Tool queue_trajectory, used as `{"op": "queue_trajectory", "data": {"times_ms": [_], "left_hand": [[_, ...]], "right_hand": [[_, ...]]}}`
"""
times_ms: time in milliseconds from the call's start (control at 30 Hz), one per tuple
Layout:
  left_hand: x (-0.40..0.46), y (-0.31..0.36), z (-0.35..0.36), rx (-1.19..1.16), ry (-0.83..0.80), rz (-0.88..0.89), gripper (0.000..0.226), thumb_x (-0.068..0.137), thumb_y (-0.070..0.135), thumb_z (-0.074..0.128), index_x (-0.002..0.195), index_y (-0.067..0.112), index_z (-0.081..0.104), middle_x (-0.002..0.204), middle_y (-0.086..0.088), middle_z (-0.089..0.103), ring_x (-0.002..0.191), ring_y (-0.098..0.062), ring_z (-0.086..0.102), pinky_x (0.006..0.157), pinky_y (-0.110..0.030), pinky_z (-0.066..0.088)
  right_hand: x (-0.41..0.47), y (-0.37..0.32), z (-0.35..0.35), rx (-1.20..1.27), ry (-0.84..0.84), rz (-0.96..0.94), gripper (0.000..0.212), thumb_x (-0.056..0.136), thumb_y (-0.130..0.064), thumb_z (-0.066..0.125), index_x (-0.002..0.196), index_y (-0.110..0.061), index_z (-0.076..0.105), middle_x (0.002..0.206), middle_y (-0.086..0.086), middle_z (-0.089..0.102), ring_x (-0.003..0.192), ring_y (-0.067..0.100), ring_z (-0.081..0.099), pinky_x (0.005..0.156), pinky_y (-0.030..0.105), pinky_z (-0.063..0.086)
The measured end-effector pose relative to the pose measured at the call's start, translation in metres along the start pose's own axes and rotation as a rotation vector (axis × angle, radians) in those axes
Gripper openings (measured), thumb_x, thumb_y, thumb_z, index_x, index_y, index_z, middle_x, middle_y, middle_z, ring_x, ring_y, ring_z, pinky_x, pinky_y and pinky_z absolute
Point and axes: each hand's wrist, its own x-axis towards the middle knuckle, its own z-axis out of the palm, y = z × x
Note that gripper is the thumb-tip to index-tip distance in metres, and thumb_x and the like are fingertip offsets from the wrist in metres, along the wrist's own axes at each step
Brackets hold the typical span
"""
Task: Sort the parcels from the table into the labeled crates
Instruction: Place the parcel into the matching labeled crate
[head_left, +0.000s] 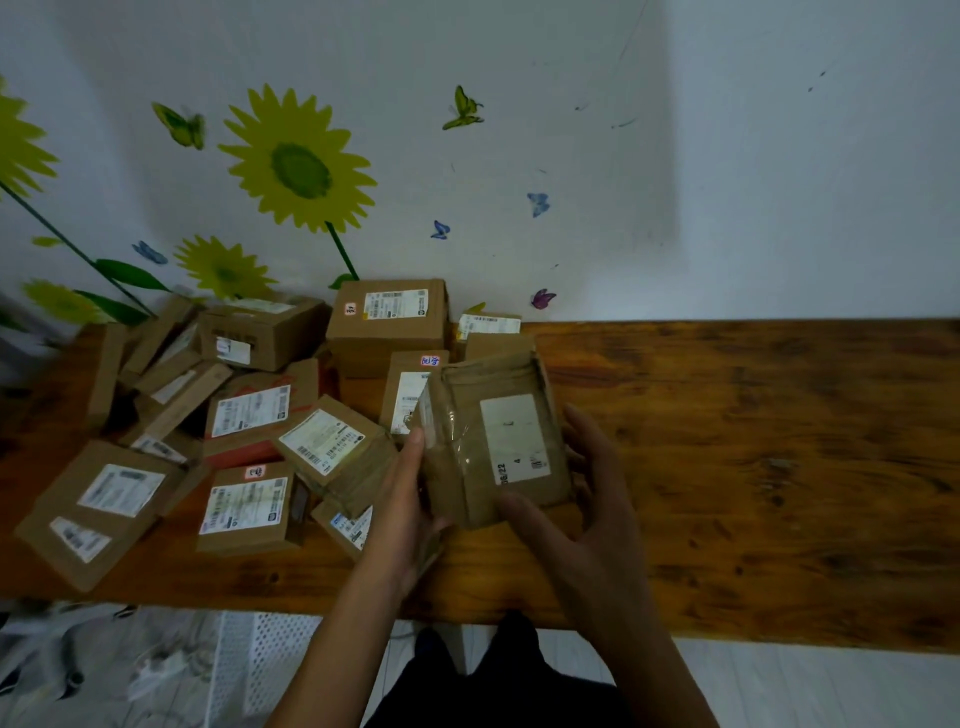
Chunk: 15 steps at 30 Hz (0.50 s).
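I hold a small brown taped parcel (493, 441) with a white label above the wooden table (753, 441). My left hand (405, 504) grips its left edge, thumb up along the side. On the right, my right hand (587, 499) cups the parcel's right edge and underside, with the thumb on its lower front. A heap of several cardboard parcels (244, 410) with white shipping labels covers the table's left half, and a larger box (389, 319) stands at the back by the wall.
A white perforated crate (260, 660) stands on the floor under the table's front edge at the left, with dim clutter (62, 660) beside it. The wall behind carries sunflower and butterfly stickers. Bare wood lies to the right of the parcels.
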Motion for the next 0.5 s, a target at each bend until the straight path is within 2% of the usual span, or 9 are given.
{"op": "queue_trajectory", "data": {"times_ms": [167,267,333,400,500], "left_hand": [[0.007,-0.008,-0.006,0.047,0.017,-0.008,0.088,0.066,0.074,0.060,0.142,0.029,0.053,0.129,-0.004,0.068,0.120,-0.025,0.064,0.082,-0.044,0.061],[0.007,-0.010,-0.010,0.029,0.023,-0.012,0.086,0.071,0.075,0.064,0.143,0.030,0.051,0.131,-0.005,0.067,0.120,-0.026,0.064,0.084,-0.046,0.061],[0.007,-0.010,-0.012,0.033,0.042,0.013,0.074,0.075,0.066,0.060,0.138,0.028,0.054,0.128,-0.005,0.068,0.117,-0.025,0.065,0.086,-0.047,0.060],[0.006,-0.008,-0.014,0.072,0.089,0.034,0.058,0.076,0.061,0.057,0.125,0.028,0.059,0.123,-0.006,0.069,0.113,-0.025,0.066,0.090,-0.050,0.058],[0.004,0.001,-0.017,0.229,0.150,0.124,0.037,0.085,0.055,0.056,0.109,0.028,0.058,0.114,-0.004,0.067,0.103,-0.021,0.066,0.081,-0.042,0.059]], "right_hand": [[0.002,0.003,-0.003,-0.004,0.025,0.010,0.089,0.066,-0.066,0.071,0.144,-0.041,0.038,0.129,-0.037,0.051,0.122,-0.005,0.053,0.095,0.030,0.056],[0.001,0.004,-0.002,0.003,0.026,0.007,0.087,0.067,-0.065,0.072,0.144,-0.037,0.041,0.130,-0.033,0.052,0.123,-0.002,0.055,0.096,0.034,0.057],[0.000,0.005,-0.002,-0.005,0.028,0.004,0.086,0.068,-0.065,0.071,0.144,-0.037,0.041,0.131,-0.034,0.051,0.124,-0.001,0.054,0.096,0.035,0.056],[0.000,0.006,-0.003,-0.047,0.012,0.006,0.091,0.065,-0.069,0.072,0.144,-0.042,0.038,0.132,-0.036,0.046,0.126,-0.003,0.050,0.099,0.035,0.055],[0.004,0.009,-0.006,-0.062,0.015,0.075,0.108,0.053,-0.091,0.065,0.146,-0.047,0.031,0.133,-0.040,0.040,0.126,-0.001,0.048,0.100,0.038,0.054]]}}
